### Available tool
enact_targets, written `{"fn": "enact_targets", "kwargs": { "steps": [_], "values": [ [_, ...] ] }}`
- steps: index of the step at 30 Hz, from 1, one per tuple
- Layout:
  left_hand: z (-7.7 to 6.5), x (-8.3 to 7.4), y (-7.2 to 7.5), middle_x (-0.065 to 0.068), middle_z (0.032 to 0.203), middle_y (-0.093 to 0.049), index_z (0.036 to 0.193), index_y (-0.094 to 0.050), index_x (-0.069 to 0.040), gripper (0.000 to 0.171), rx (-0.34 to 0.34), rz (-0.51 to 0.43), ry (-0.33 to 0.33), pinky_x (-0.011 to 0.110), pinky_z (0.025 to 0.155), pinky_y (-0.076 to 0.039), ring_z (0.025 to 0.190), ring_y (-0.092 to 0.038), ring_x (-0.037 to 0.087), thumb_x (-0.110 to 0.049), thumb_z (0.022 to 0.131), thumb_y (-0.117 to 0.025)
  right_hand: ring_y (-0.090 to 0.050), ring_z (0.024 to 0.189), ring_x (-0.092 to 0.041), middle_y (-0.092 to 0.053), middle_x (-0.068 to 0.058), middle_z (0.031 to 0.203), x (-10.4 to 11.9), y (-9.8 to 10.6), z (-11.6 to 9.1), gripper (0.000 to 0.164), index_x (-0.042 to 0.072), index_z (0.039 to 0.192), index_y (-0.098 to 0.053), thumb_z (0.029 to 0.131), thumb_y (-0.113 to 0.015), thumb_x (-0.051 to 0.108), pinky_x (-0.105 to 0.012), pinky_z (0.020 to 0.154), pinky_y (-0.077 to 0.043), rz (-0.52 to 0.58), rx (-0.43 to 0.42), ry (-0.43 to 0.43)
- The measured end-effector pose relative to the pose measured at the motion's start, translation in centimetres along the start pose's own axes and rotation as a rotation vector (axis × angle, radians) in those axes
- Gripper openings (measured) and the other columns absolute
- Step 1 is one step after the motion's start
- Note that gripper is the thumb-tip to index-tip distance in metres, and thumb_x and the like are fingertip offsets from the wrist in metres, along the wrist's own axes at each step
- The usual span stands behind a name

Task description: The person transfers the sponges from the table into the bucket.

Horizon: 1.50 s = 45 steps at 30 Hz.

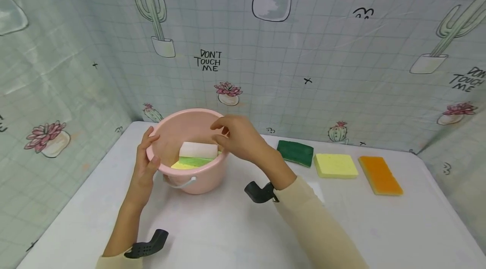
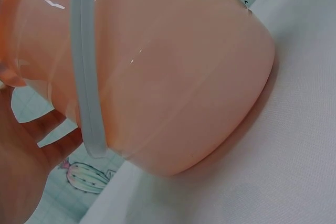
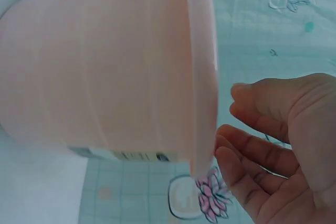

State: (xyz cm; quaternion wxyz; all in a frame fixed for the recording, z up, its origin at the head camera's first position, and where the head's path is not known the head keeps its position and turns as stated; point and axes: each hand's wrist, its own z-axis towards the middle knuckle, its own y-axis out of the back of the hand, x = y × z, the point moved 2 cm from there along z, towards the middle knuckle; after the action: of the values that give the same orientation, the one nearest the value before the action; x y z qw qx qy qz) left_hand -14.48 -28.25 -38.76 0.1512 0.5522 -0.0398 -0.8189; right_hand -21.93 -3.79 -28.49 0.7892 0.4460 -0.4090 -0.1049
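A pink bucket (image 1: 209,179) with a pale handle (image 1: 182,184) stands on the table's left part. My left hand (image 1: 145,162) holds its left rim, with the thumb toward the front; the left wrist view shows fingers along the bucket's side. Inside lie a white block (image 1: 198,150), a light green piece (image 1: 194,161) and a yellow piece (image 1: 184,165), stacked or overlapping. My right hand (image 1: 240,137) hovers at the right rim with loosely bent fingers. In the right wrist view, that hand (image 3: 278,153) holds nothing, its fingertips close beside the rim.
Right of the bucket lie a dark green scouring pad (image 1: 295,153), a yellow sponge (image 1: 336,165) and an orange-topped sponge (image 1: 380,175). Something flat and white (image 1: 317,190) shows partly beside the right sleeve. A cactus-printed cloth (image 1: 341,71) hangs behind the white table (image 1: 212,227).
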Motion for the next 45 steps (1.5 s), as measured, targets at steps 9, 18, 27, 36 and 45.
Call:
{"fn": "enact_targets", "kwargs": {
  "steps": [9,18,27,36,45],
  "values": [
    [0.1,-0.1,0.1,-0.019,0.156,-0.006,0.147,-0.028,-0.021,0.055,0.001,0.029,0.023,0.055,0.107,-0.027,0.142,-0.018,0.020,-0.024,0.095,-0.043,-0.060,0.089,-0.018,-0.064,-0.004,0.107,-2.3,2.2,-4.2,0.023,0.006,0.110,-0.069,0.089,-0.068,0.016,-0.024,0.075,-0.051,0.041,-0.189,0.032],
    [0.1,-0.2,0.1,-0.018,0.156,-0.007,0.147,-0.029,-0.020,0.054,-0.003,-0.008,0.020,0.056,0.108,-0.024,0.141,-0.017,0.020,-0.025,0.095,-0.042,-0.060,0.090,-0.018,-0.064,-0.001,0.109,-5.3,3.0,-8.1,0.026,0.010,0.113,-0.068,0.088,-0.070,0.018,-0.028,0.074,-0.052,0.011,-0.271,-0.023],
    [0.1,0.0,0.0,-0.016,0.157,-0.007,0.147,-0.028,-0.020,0.054,0.013,-0.006,0.018,0.051,0.110,-0.026,0.141,-0.017,0.020,-0.023,0.095,-0.041,-0.059,0.082,-0.015,-0.064,-0.001,0.103,-9.2,2.9,-12.0,0.028,0.011,0.113,-0.068,0.086,-0.072,0.018,-0.036,0.069,-0.053,0.009,-0.327,-0.114],
    [0.1,0.4,-0.2,-0.015,0.157,-0.007,0.147,-0.028,-0.019,0.054,0.015,-0.006,0.009,0.054,0.109,-0.024,0.142,-0.016,0.020,-0.022,0.095,-0.040,-0.059,0.092,-0.029,-0.063,-0.011,0.112,-14.3,4.4,-16.4,0.034,0.006,0.119,-0.063,0.087,-0.071,0.015,-0.044,0.075,-0.055,-0.078,-0.362,-0.208],
    [0.1,0.2,0.0,-0.016,0.157,-0.006,0.148,-0.027,-0.021,0.055,0.004,0.019,0.018,0.058,0.108,-0.022,0.142,-0.015,0.019,-0.022,0.094,-0.040,-0.055,0.104,-0.034,-0.055,-0.017,0.125,-18.0,5.8,-19.8,0.039,0.008,0.127,-0.059,0.092,-0.064,0.026,-0.052,0.082,-0.051,-0.094,-0.352,-0.389]
  ]
}}
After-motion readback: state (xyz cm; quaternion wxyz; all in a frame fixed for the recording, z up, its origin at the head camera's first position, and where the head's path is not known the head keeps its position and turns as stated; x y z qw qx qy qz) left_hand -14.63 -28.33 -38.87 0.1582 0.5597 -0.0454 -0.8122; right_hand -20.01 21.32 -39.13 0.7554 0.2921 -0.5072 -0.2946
